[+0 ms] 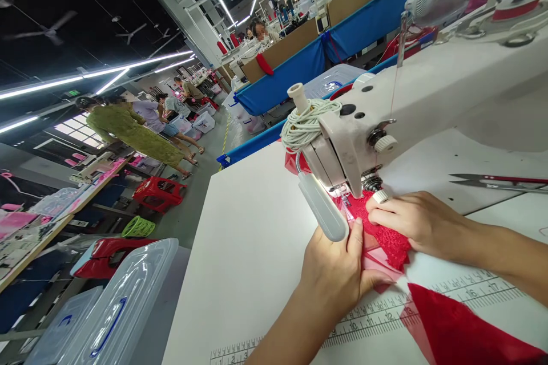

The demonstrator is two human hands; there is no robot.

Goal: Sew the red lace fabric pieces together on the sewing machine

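Note:
A piece of red lace fabric (391,242) with sheer red fabric (374,259) beneath it lies under the needle area of a white sewing machine (342,148). My left hand (331,268) holds the sheer fabric at its near left side, thumb and forefinger on it; its other fingers are partly hidden. Curled fingers of my right hand (413,222) grip the lace at its right edge, close to the machine's tension knob. The presser foot (346,201) is partly covered by a grey lamp (323,205) on the machine head.
Black-bladed scissors (496,181) lie at the right on the white table (231,239). A printed ruler scale (368,325) crosses its front, with a deep red cloth (466,325) over it. Lidded plastic bins (128,296) stand at left; several people work farther back.

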